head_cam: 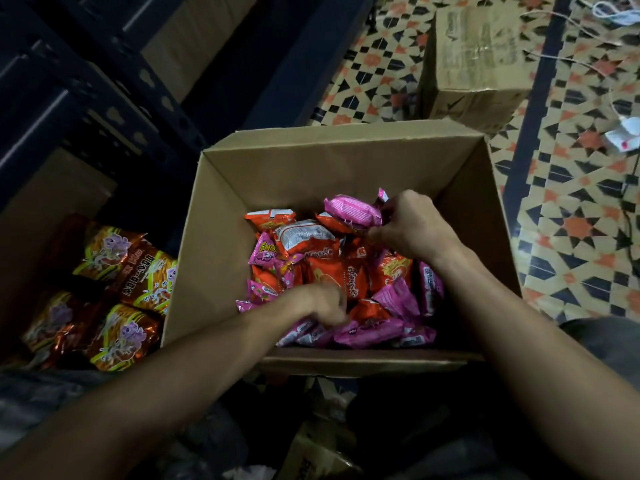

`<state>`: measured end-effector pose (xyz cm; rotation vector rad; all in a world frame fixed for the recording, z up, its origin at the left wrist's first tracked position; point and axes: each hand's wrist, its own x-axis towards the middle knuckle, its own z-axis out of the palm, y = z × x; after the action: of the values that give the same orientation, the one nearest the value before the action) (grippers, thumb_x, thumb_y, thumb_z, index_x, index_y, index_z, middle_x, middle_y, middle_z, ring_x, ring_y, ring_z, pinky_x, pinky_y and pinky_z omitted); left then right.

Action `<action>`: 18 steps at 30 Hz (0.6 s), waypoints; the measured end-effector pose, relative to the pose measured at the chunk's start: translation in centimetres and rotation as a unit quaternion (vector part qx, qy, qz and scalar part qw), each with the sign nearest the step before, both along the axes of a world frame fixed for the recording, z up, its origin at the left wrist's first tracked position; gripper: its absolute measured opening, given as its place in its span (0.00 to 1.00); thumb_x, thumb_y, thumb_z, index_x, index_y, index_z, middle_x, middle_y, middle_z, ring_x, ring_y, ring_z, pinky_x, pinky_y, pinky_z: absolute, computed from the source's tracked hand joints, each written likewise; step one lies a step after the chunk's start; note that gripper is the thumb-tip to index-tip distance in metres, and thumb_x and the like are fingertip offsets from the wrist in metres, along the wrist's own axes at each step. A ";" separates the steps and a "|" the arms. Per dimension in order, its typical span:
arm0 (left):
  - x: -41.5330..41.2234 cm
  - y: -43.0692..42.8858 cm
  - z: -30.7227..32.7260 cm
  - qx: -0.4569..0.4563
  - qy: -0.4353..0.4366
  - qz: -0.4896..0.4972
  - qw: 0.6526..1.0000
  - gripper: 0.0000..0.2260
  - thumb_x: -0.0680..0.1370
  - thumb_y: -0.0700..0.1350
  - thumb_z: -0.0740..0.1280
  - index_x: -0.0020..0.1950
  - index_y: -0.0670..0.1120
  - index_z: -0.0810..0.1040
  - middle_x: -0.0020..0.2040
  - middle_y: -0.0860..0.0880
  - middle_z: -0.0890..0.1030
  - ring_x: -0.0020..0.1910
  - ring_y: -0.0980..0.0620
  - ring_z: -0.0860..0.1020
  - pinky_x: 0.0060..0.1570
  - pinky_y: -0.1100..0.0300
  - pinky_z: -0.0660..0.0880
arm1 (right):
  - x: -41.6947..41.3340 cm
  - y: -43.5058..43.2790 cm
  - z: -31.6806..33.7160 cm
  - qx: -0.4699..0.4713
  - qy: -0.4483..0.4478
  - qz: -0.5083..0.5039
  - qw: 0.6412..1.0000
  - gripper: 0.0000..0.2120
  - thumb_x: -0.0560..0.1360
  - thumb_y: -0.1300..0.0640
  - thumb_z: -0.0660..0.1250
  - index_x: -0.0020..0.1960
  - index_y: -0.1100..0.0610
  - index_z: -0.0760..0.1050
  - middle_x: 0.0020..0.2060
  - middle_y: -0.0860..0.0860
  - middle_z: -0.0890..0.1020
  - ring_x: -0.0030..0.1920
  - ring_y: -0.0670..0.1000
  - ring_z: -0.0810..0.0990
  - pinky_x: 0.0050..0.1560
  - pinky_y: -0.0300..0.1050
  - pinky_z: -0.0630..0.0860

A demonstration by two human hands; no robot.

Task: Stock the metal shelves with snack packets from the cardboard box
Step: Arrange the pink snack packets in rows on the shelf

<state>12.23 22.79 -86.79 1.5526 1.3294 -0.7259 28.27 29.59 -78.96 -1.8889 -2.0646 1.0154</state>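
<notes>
**Bare arms, both extended**

Left hand (322,303): forearm reaches from lower left, fingers curled downward, blurred, grip unclear. Right hand (412,226): forearm from lower right, wrist bent inward, fingertips pinching a pink packet (351,211).

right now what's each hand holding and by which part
The right hand pinches a pink packet by its right end. The left hand is among the packets, blurred; its hold cannot be told.

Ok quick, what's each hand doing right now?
Left hand: down among the packets, blurred; cannot tell if it holds one.
Right hand: pinching a pink packet.
</notes>
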 end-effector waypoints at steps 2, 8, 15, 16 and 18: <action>0.0 -0.9 -0.1 -0.027 0.004 -0.079 0.996 0.15 0.78 0.43 0.67 0.65 0.47 0.72 0.54 0.49 0.76 0.48 0.48 0.75 0.41 0.57 0.74 | 0.2 0.1 -0.1 -0.004 0.000 -0.002 1.000 0.12 0.69 0.56 0.77 0.49 0.61 0.84 0.47 0.58 0.83 0.47 0.57 0.83 0.49 0.52 0.80; 0.1 -0.3 -1.6 0.101 0.028 -0.234 0.967 0.26 0.78 0.45 0.69 0.75 0.49 0.66 0.65 0.45 0.74 0.63 0.43 0.74 0.58 0.52 0.71 | 0.7 0.2 -0.3 -0.012 -0.001 -0.013 1.000 0.11 0.69 0.56 0.77 0.49 0.60 0.84 0.44 0.57 0.83 0.42 0.55 0.83 0.46 0.51 0.82; -0.6 1.0 -0.5 0.219 -0.091 -0.017 0.971 0.28 0.78 0.41 0.67 0.75 0.48 0.57 0.38 0.50 0.74 0.31 0.53 0.75 0.26 0.59 0.69 | 1.2 0.9 -0.6 -0.011 0.000 -0.026 1.000 0.15 0.68 0.53 0.78 0.51 0.60 0.83 0.48 0.58 0.82 0.47 0.56 0.82 0.49 0.50 0.80; -0.6 1.3 0.2 0.251 -0.117 0.016 0.961 0.29 0.77 0.42 0.68 0.73 0.48 0.58 0.39 0.48 0.76 0.32 0.50 0.76 0.27 0.56 0.71 | 1.4 0.9 -0.6 -0.007 0.000 -0.028 1.000 0.15 0.68 0.53 0.78 0.51 0.60 0.83 0.47 0.57 0.82 0.46 0.56 0.82 0.46 0.48 0.79; -0.6 1.8 1.5 0.290 -0.182 0.102 0.934 0.27 0.73 0.42 0.72 0.68 0.48 0.64 0.45 0.48 0.80 0.38 0.49 0.79 0.37 0.54 0.76 | 1.6 0.9 -0.4 -0.002 0.000 -0.036 0.999 0.14 0.68 0.54 0.77 0.50 0.60 0.83 0.46 0.58 0.82 0.44 0.55 0.82 0.41 0.45 0.75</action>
<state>11.61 24.59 -85.27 1.8507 1.4582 0.1125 29.86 30.49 -79.38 -1.9501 -1.9803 1.0026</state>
